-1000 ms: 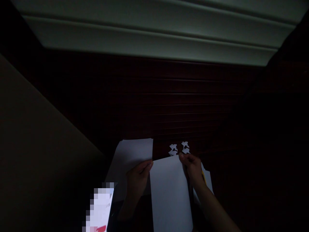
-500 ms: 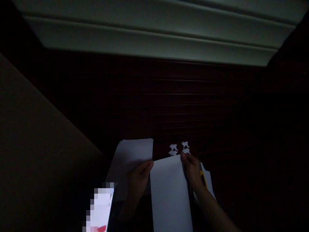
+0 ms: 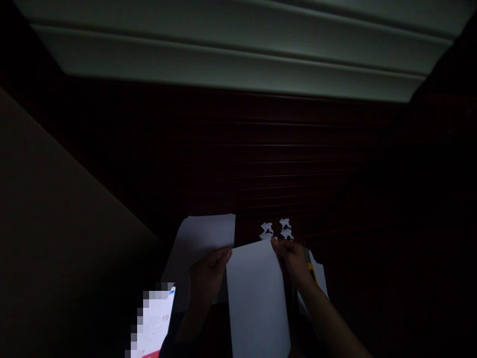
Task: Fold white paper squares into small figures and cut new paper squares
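- White rectangular paper sheet [image 3: 257, 303], lower centre of my remote view
- My left hand [image 3: 209, 271] and right hand [image 3: 293, 259] pinch its top corners between fingers

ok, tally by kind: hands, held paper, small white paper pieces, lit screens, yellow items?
Hands: 2, left hand and right hand
Held sheet: 1
Small paper pieces: 4 in view
Lit screen: 1
Yellow item, partly hidden: 1
Total: 9
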The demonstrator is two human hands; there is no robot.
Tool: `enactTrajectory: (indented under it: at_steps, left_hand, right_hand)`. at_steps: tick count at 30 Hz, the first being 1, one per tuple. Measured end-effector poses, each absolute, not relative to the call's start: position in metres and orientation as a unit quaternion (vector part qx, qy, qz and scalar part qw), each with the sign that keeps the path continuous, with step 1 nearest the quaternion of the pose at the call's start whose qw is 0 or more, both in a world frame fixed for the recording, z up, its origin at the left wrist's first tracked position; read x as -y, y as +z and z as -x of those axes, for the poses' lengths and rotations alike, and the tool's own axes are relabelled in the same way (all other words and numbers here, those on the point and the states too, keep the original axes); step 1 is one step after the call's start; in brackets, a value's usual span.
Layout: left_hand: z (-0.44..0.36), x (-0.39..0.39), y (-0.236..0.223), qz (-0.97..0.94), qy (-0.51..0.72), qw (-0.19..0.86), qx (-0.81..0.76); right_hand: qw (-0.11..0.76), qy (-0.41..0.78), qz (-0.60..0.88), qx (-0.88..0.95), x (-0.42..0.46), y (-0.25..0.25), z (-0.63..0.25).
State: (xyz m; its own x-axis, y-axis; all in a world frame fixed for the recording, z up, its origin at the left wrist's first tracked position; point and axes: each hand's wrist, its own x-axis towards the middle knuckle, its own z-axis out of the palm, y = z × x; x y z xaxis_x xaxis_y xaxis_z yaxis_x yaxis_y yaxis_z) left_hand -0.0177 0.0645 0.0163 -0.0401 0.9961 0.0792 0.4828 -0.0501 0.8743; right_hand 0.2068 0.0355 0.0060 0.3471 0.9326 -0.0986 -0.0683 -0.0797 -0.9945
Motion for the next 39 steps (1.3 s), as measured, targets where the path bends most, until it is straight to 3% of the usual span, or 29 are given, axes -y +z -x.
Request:
enactTrajectory:
  at_steps: [19, 39]
  left_hand:
    - [0.018, -0.063, 0.022, -0.629, 0.395, 0.325, -0.585]
    - [0.032, -0.070, 0.018, -0.612, 0.393, 0.319, -0.607]
  right_hand:
    - [0.573, 0.427, 0.594, 0.369, -0.035, 0.002, -0.208]
    - [0.576, 0.490, 0.549, 0.355, -0.033, -0.006, -0.201]
